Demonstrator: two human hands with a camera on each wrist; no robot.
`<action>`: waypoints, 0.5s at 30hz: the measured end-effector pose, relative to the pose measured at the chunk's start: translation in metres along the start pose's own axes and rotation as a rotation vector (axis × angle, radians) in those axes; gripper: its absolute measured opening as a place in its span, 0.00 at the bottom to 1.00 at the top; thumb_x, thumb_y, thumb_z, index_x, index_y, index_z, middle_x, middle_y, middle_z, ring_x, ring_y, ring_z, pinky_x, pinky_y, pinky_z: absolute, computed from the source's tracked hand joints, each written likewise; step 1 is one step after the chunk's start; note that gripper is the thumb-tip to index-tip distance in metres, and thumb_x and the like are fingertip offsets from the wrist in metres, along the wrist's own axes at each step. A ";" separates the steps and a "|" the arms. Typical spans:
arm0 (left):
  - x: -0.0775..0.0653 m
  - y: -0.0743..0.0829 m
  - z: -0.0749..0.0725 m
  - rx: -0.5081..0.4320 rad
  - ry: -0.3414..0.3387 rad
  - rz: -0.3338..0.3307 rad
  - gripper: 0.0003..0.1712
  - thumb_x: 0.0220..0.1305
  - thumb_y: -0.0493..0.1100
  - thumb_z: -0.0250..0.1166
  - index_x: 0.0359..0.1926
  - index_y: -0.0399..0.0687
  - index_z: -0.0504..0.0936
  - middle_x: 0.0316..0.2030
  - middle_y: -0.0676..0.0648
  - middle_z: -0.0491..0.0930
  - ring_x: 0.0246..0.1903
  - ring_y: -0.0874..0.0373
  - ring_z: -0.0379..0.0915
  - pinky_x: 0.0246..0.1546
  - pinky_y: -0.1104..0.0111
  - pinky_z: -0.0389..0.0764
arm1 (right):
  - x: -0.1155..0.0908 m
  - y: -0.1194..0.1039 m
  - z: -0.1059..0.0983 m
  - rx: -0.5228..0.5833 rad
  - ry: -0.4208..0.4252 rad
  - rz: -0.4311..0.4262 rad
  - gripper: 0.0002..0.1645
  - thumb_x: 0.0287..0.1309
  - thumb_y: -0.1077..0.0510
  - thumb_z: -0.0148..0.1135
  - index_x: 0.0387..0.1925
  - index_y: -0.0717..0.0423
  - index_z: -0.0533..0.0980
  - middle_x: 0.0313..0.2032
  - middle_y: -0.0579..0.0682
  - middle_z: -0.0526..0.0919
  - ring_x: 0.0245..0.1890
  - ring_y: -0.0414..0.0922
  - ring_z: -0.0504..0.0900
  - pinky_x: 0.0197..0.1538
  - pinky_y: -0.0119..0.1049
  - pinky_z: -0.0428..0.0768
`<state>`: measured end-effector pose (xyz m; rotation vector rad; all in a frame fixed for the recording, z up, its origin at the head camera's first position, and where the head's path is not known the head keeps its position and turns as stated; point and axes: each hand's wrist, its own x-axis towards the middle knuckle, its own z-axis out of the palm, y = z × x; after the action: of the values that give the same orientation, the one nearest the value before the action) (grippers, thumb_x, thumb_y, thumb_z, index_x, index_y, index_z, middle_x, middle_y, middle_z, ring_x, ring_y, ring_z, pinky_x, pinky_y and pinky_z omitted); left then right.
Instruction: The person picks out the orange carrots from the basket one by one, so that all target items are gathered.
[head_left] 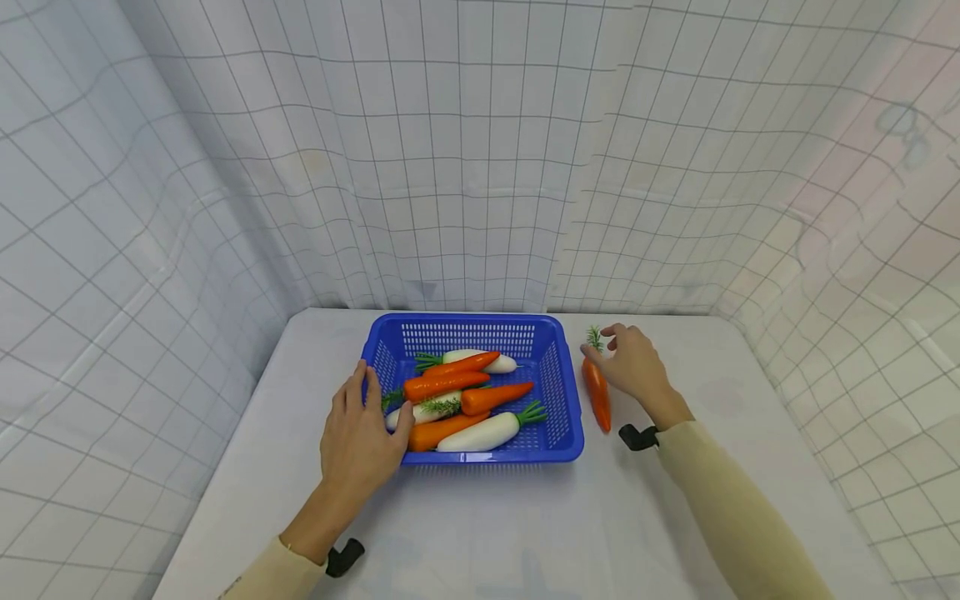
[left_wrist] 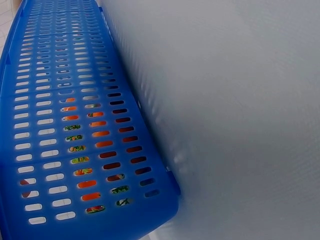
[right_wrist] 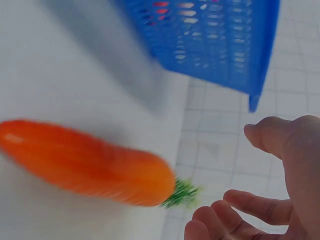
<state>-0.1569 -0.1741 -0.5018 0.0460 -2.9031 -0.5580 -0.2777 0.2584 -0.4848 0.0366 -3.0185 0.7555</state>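
Beside basket [head_left: 525, 456] — carrot [head_left: 597, 392], tip [head_left: 606, 427] nearward

Blue plastic basket [head_left: 491, 457] and orange carrot [head_left: 598, 398] rest on white table [head_left: 480, 529]
The carrot, topped with green fronds [right_wrist: 179, 194], lies just beside the basket's right side.

A white surface [head_left: 487, 525] with rounded far corners spreads under everything. Beyond its far edge hangs a white grid-patterned back sheet [head_left: 480, 167], its dark lines wavering in soft folds and stepping out of line along an upright join right of the middle. A similar left sheet [head_left: 90, 250] rises past the left edge, a right sheet [head_left: 855, 308] past the right edge. High on the latter, pinkish tints surround a faint blue-grey mark [head_left: 903, 133], too indistinct to identify.
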 end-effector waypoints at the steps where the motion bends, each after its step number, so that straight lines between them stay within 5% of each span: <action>1: 0.000 0.000 0.000 -0.001 0.001 0.001 0.54 0.86 0.63 0.60 0.91 0.28 0.58 0.93 0.28 0.52 0.86 0.24 0.59 0.87 0.32 0.70 | 0.000 -0.006 -0.002 -0.006 0.004 -0.007 0.42 0.82 0.35 0.67 0.75 0.65 0.79 0.61 0.70 0.86 0.56 0.65 0.87 0.56 0.60 0.93; 7: 0.000 -0.002 0.001 -0.008 0.008 0.003 0.54 0.85 0.63 0.61 0.91 0.28 0.58 0.93 0.29 0.52 0.86 0.24 0.60 0.86 0.31 0.70 | -0.002 -0.043 -0.011 -0.021 0.018 -0.062 0.37 0.82 0.38 0.69 0.75 0.60 0.81 0.63 0.66 0.86 0.58 0.64 0.87 0.59 0.63 0.92; 15: 0.000 -0.002 0.002 -0.011 -0.001 -0.003 0.54 0.85 0.63 0.61 0.91 0.29 0.57 0.94 0.30 0.51 0.87 0.25 0.59 0.86 0.31 0.71 | -0.008 -0.087 -0.010 -0.071 -0.032 -0.239 0.33 0.79 0.43 0.74 0.73 0.59 0.83 0.63 0.65 0.88 0.58 0.60 0.90 0.59 0.59 0.95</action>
<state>-0.1576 -0.1754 -0.5047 0.0493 -2.9010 -0.5751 -0.2672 0.1868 -0.4355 0.4024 -2.9917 0.6314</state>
